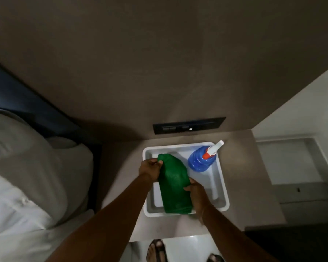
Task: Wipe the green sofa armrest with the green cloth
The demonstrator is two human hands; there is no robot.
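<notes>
- While your left hand (150, 168) pinches the cloth's (173, 183) far corner, your right hand (195, 190) grips its near edge.
- Your fingers hold the cloth above the tray (224, 197), beside the bottle (202, 160).

Left hand (150, 168): arm stretched forward, fingers pinched on the cloth (173, 183) at its far left corner.
Right hand (196, 191): closed on the cloth's right edge.

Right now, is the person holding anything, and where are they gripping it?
Yes, the green cloth, over the white tray. The left hand pinches its top corner; the right hand grips its right edge, lower down.
</notes>
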